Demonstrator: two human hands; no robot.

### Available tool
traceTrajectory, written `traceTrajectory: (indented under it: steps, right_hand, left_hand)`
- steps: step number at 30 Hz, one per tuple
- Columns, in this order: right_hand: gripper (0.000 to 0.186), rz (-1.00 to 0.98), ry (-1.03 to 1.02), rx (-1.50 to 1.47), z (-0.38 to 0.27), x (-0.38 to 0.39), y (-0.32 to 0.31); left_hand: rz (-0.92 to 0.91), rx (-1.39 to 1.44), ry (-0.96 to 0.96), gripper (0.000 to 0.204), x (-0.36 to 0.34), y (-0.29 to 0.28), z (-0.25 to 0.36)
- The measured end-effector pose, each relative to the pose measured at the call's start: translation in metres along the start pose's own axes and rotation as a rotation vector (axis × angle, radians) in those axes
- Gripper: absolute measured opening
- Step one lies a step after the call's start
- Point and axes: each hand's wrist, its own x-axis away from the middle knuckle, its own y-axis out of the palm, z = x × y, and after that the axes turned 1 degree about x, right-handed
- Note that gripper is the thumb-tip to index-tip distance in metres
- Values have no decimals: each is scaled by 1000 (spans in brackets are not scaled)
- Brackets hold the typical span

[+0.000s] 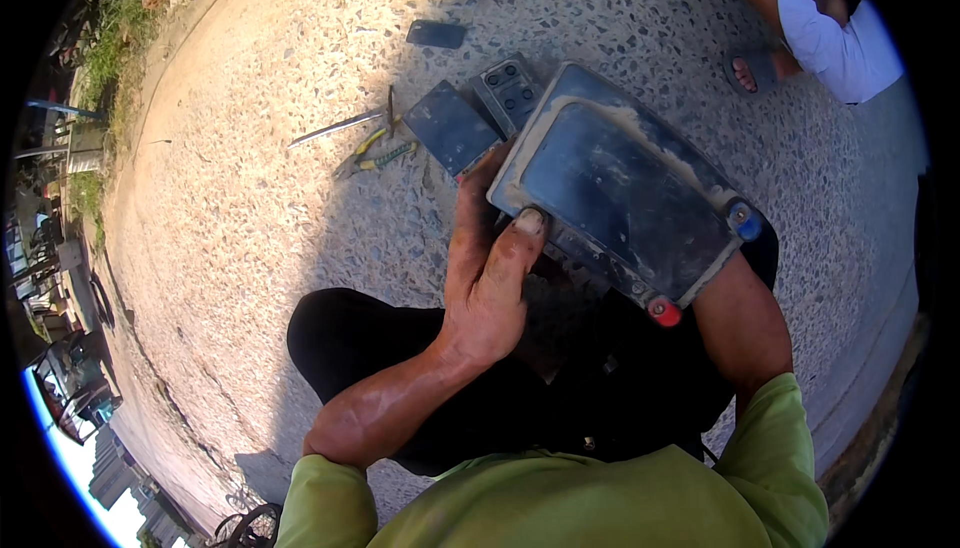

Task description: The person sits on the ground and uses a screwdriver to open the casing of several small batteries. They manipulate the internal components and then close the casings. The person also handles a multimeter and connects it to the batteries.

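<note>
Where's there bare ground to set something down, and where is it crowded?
Bare ground stretches left of the pliers and long thin tool, and right of the held battery, below the other person's foot. Crowded: between pliers and battery, where a dark rectangular block and black capped box lie close together.

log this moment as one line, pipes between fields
left hand: grips battery, thumb on top | right hand: hidden by battery | battery: red terminal, blue terminal | ground: pliers, phone
</note>
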Motion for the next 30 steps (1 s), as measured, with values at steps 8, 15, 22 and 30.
traceTrajectory:
  steps: [8, 15, 22, 30]
  right_hand:
    - [48, -7, -24, 32, 1, 4, 4]
    - [48, -3, -21, 40, 2, 5, 5]
    - [48, -15, -20, 48, 3, 4, 6]
    - [48, -22, -31, 62, 5, 6, 10]
  left_hand:
    - [-47, 34, 11, 69, 1, -2, 1]
    - [32, -28, 61, 74, 2, -4, -4]
    - [32, -119, 78, 74, 4, -5, -3]
    - [40, -179, 91, 74, 4, -6, -3]
